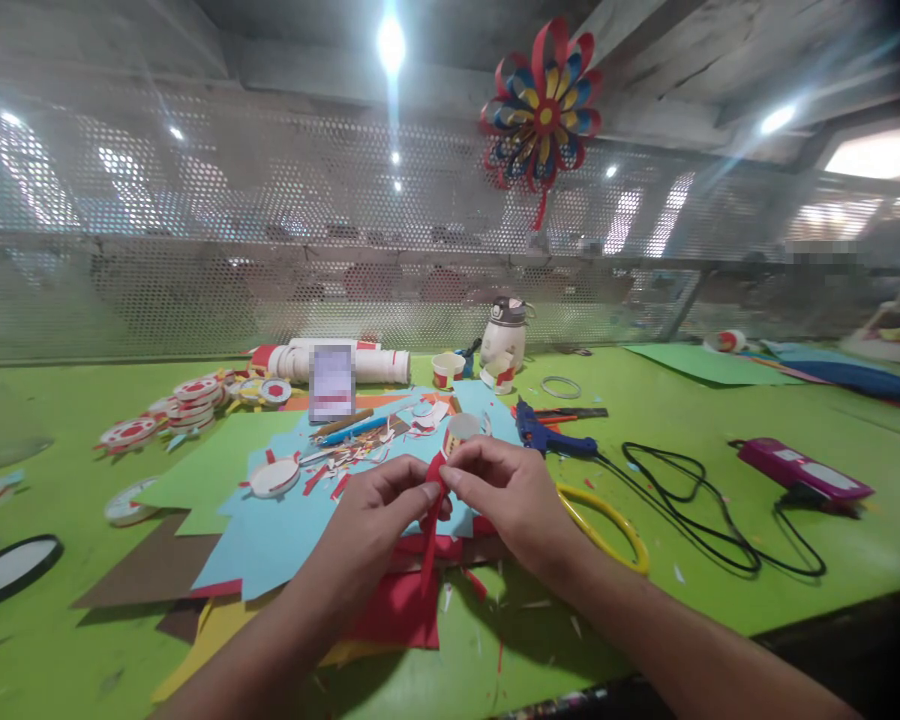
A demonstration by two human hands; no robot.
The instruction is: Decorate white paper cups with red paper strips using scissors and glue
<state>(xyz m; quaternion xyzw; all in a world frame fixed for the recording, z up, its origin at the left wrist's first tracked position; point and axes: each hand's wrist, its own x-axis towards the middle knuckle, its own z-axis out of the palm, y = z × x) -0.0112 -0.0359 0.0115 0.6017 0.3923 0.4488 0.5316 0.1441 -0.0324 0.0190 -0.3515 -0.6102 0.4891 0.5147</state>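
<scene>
While my left hand (pixel 396 500) and right hand (pixel 508 490) meet before me, thumbs and fingers pinching a red strip (pixel 430 550) between them, its lower end hangs over a red sheet (pixel 401 612). Just past my fingertips shows a pale paper cup (pixel 463 430) — whether they touch it, I cannot tell. Toward the left, light-blue sheets (pixel 270 540) carry paper scraps (pixel 360 455); near my right wrist lies a yellow ring (pixel 619 511), with a blue glue gun (pixel 547 434) beyond it. Farther off, white rolls (pixel 386 367) and a bottle (pixel 502 345) rest on the green table (pixel 675 610) — and behind them runs a perforated screen (pixel 232 270), a colourful flower (pixel 546 116) showing up high.
</scene>
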